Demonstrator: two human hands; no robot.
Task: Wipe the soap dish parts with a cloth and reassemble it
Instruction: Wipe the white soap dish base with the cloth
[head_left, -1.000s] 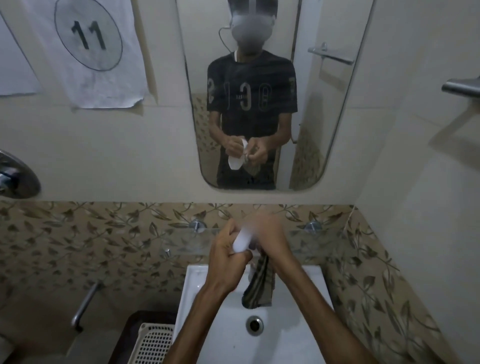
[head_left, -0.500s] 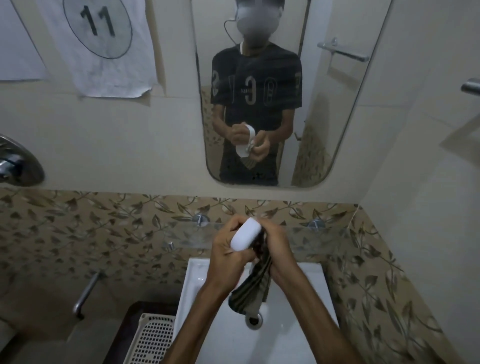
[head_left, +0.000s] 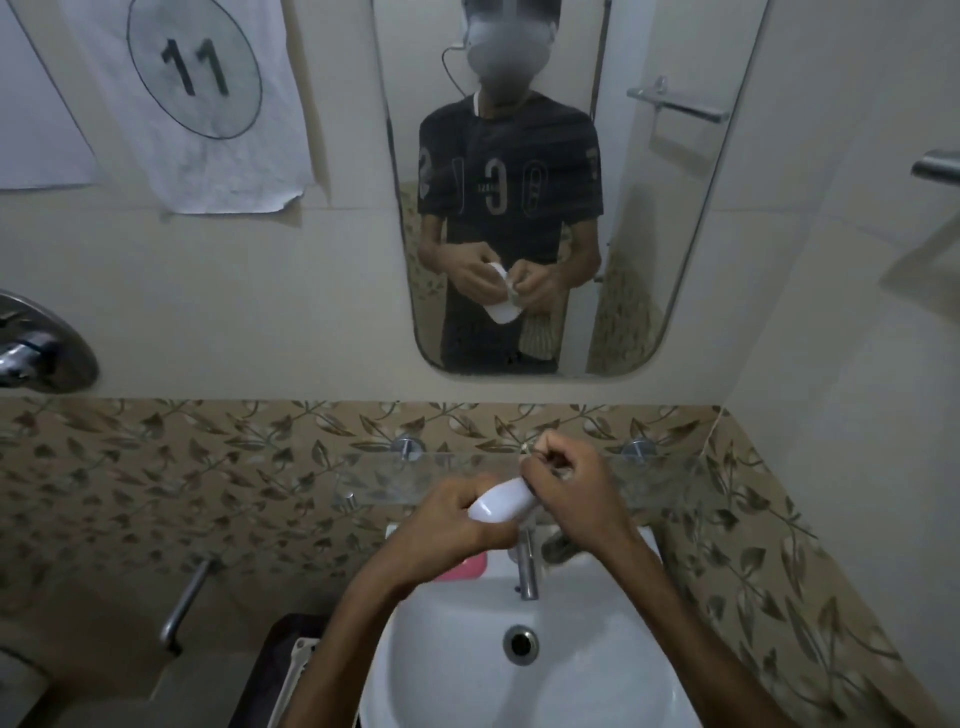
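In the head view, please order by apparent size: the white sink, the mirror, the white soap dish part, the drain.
1. mirror
2. white sink
3. white soap dish part
4. drain

The dish part is nearer the camera, so ranks 3 and 4 are unsure.

A dark short-sleeved T-shirt (head_left: 511, 176), printed across the chest with pale outlined characters, is being worn, as reflected in the mirror (head_left: 675, 249). A thin cable (head_left: 451, 67) is being carried from the head-mounted device down towards the collar. Both forearms are being left bare, with no sleeves reaching them.
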